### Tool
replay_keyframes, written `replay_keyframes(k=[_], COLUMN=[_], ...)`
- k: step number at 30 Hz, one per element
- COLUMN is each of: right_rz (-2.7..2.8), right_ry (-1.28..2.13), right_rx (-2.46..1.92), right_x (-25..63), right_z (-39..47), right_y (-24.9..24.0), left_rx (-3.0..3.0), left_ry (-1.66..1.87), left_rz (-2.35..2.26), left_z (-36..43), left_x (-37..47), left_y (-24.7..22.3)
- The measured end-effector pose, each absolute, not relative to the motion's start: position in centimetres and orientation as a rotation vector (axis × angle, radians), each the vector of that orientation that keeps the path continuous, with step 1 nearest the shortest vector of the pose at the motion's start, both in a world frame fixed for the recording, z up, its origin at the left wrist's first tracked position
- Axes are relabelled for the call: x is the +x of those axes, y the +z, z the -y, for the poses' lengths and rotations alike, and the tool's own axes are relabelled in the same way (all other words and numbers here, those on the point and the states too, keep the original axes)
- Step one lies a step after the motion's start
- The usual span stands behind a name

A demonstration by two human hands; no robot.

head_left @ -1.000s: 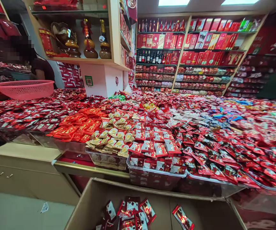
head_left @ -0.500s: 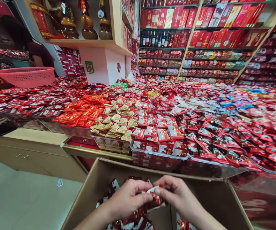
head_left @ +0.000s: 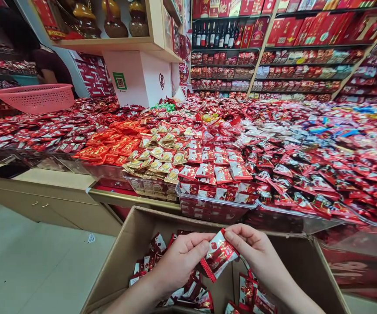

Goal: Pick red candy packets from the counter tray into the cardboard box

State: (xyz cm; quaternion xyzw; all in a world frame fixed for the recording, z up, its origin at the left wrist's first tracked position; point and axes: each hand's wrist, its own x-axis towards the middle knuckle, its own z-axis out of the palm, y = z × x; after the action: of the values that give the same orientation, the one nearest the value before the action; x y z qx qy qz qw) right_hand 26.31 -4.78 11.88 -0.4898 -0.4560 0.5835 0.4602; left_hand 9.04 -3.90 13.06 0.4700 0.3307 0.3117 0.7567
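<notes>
Over an open cardboard box (head_left: 123,257), my left hand (head_left: 178,261) and my right hand (head_left: 256,250) together hold a small stack of red-and-white candy packets (head_left: 219,256). Each hand pinches one end of the stack. More of the same packets (head_left: 191,292) lie loose in the bottom of the box, below my hands. Just beyond the box stands a clear tray (head_left: 212,209) filled with similar red-and-white packets in rows.
A wide counter (head_left: 116,198) carries clear trays of red, orange and gold wrapped sweets. A pink basket (head_left: 34,98) sits at the far left, with a person (head_left: 49,65) behind it. Shelves (head_left: 266,48) of red boxes and bottles line the back wall. Pale floor (head_left: 28,270) lies at the left.
One second ago no hands were in view. They came up over the box holding packets, and now the stack is raised and clearer between them. The view has tilted down.
</notes>
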Motion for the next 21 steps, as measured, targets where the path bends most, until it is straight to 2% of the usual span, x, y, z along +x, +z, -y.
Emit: replay_keyframes(k=[7,15,21], right_rz=[1.090,1.517,1.106], right_ry=[1.447,1.119,1.485], right_rx=[-1.159,-1.090,-1.078], right_x=[25.9,27.1,26.0], right_z=[5.8,5.9,6.1], right_y=[12.0,12.5,11.4], left_rx=[0.885,0.770,1.412], left_ry=[0.700,0.543,0.815], left_rz=[-0.749,-0.705,-0.855], left_z=[4.2,4.2,4.0], left_x=[8.9,8.6,8.5], left_y=[11.9,11.9,12.0])
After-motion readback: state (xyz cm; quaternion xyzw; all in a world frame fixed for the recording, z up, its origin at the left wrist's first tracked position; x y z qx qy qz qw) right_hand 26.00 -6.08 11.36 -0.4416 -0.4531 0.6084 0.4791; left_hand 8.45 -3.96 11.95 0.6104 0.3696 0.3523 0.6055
